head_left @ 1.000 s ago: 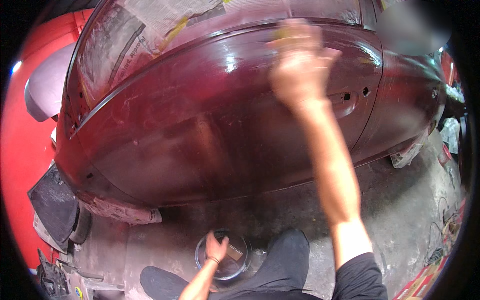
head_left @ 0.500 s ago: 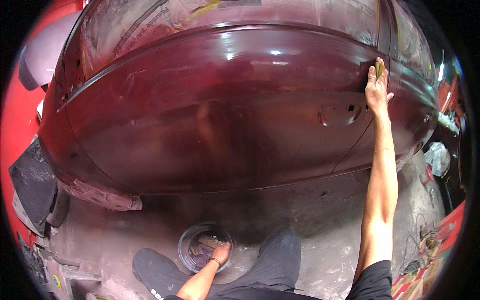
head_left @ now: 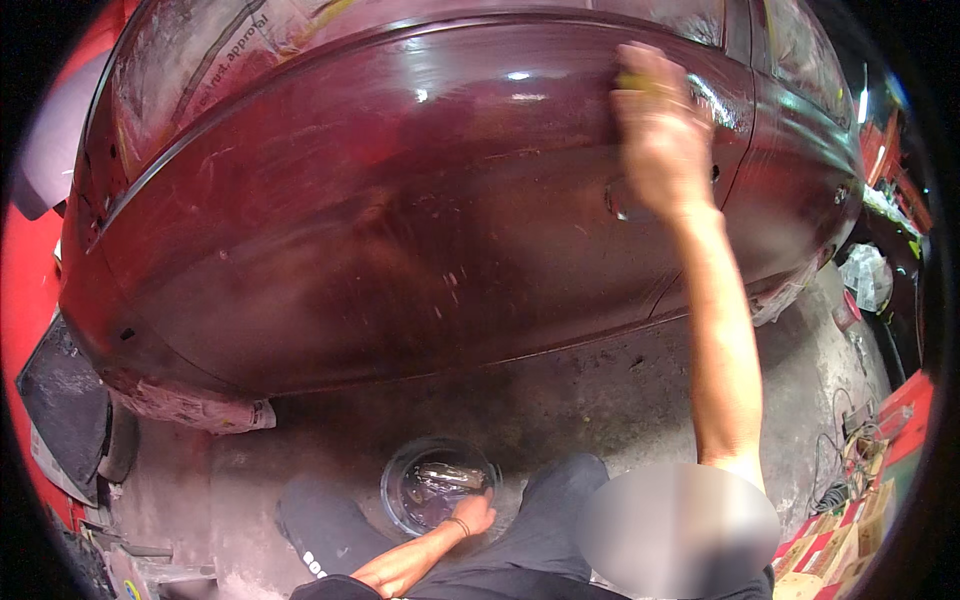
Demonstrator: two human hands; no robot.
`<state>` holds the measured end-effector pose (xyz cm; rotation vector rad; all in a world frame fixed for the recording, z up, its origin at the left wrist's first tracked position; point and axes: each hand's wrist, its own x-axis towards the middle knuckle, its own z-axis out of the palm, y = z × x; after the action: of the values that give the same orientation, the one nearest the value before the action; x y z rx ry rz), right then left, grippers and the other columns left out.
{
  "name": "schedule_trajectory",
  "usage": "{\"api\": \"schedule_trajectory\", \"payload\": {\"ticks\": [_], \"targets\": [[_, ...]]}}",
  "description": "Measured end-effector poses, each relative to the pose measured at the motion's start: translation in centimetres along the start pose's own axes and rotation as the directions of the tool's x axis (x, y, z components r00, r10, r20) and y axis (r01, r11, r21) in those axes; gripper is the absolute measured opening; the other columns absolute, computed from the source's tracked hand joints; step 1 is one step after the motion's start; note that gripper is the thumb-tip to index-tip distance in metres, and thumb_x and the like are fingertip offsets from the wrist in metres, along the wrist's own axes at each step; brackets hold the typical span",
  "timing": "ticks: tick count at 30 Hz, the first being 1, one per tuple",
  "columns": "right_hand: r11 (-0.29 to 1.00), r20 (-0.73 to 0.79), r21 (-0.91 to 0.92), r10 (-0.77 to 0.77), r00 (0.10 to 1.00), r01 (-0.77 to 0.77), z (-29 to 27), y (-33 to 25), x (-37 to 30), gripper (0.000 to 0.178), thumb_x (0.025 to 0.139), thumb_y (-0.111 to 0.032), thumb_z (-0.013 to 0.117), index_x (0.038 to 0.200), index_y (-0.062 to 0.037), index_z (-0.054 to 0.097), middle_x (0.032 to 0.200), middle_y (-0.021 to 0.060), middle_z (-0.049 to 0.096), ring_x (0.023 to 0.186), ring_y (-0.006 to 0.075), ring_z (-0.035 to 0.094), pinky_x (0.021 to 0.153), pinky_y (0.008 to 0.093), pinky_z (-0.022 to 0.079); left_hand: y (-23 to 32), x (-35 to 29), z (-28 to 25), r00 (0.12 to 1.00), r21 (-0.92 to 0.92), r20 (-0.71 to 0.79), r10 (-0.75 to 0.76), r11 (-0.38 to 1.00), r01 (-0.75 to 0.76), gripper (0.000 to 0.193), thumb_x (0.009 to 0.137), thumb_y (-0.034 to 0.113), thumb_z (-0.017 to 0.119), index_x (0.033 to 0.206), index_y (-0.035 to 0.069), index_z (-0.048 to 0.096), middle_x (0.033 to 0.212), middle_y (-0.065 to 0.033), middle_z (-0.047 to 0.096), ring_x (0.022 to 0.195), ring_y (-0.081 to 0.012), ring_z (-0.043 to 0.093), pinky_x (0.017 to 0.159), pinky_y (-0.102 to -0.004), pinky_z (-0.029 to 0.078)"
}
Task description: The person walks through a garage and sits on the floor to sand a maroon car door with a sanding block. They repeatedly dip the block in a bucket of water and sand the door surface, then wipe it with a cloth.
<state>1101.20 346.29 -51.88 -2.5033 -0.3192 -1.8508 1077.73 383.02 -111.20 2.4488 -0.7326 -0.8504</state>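
My right hand (head_left: 662,135), smeared by motion, is pressed to the upper part of a dark red car door (head_left: 400,240). A small yellow-olive pad (head_left: 632,82) shows at its fingers, mostly covered by the hand. The recessed door handle pocket (head_left: 618,200) is partly hidden behind the wrist. Down between my knees stands a round dark bucket (head_left: 392,492). My left hand (head_left: 474,513) is closed at its right rim, with the fingertips partly hidden. In the bucket lies a wet, shiny brownish block (head_left: 448,474).
Printed masking sheet (head_left: 225,70) covers the car windows, and more wraps the wheel (head_left: 195,405) at left. Dark panels (head_left: 65,385) lean against the red wall. Cartons (head_left: 845,530) and cables (head_left: 835,480) lie at lower right. A blurred oval hides part of my right upper arm.
My right hand has swept leftward along the door with the pad, away from its rear edge, where the surface shines wet. The bucket and my left hand have shifted slightly right.
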Motion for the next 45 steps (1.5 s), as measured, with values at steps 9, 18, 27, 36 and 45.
{"api": "schedule_trajectory", "payload": {"ticks": [9,18,27,36,45], "targets": [[0.982,0.136,0.01,0.184,0.973,-0.187,4.3,-17.1,-2.8,0.065,0.11,-0.038,0.045,0.169,-0.0129,0.032,0.18,0.0143,0.016,0.166,0.0406,0.002,0.124,0.0763,-0.003,1.4,0.8,1.3,0.918,0.083,0.147,0.369,0.92,-0.383,0.06,0.097,0.025,0.062,0.154,0.009,0.053,0.114,-0.0245,0.076,0.109,-0.0469,0.071,0.096,-0.0537,0.057],[0.936,0.132,-0.273,0.266,0.955,-0.224,-0.6,-1.8,-6.4,0.063,0.115,-0.049,0.033,0.173,-0.0292,0.016,0.181,-0.0011,0.01,0.167,0.0239,0.005,0.125,0.0751,-0.005,10.2,-8.2,-33.9,0.766,-0.153,-0.539,0.351,0.853,-0.499,0.034,0.097,0.019,0.073,0.127,0.005,0.076,0.126,-0.0176,0.076,0.117,-0.0304,0.074,0.104,-0.0409,0.057],[0.963,0.048,0.037,0.265,0.963,-0.267,5.4,-18.4,-4.5,0.073,0.106,-0.045,0.056,0.168,-0.0135,0.035,0.177,0.0131,0.026,0.165,0.0393,0.014,0.124,0.0756,0.001,24.3,-12.3,-62.4,-0.06,0.868,-0.441,0.896,0.408,-0.284,0.039,0.095,0.006,0.067,0.134,0.003,0.07,0.136,-0.0172,0.07,0.132,-0.0358,0.063,0.115,-0.0459,0.048],[0.799,-0.076,-0.033,0.598,0.798,-0.601,-0.1,1.4,-4.3,0.067,0.115,-0.048,0.032,0.173,-0.0184,0.015,0.18,0.0075,0.014,0.166,0.0332,0.01,0.127,0.0728,0.002,24.6,-9.2,-67.5,0.182,0.985,-0.135,0.974,0.151,-0.078,0.062,0.091,0.022,0.072,0.151,0.011,0.058,0.162,-0.0142,0.051,0.155,-0.0345,0.042,0.129,-0.0508,0.031],[0.821,-0.182,-0.003,0.561,0.808,-0.57,6.6,-11.9,-6.5,0.076,0.111,-0.05,0.046,0.173,-0.0171,0.016,0.18,0.0131,0.014,0.164,0.0411,0.013,0.124,0.0766,0.003,24.9,-7.1,-66.1,0.181,0.982,-0.159,0.971,0.175,-0.078,0.063,0.091,0.024,0.071,0.151,0.011,0.058,0.162,-0.0146,0.05,0.155,-0.0358,0.041,0.13,-0.0536,0.03]]}}
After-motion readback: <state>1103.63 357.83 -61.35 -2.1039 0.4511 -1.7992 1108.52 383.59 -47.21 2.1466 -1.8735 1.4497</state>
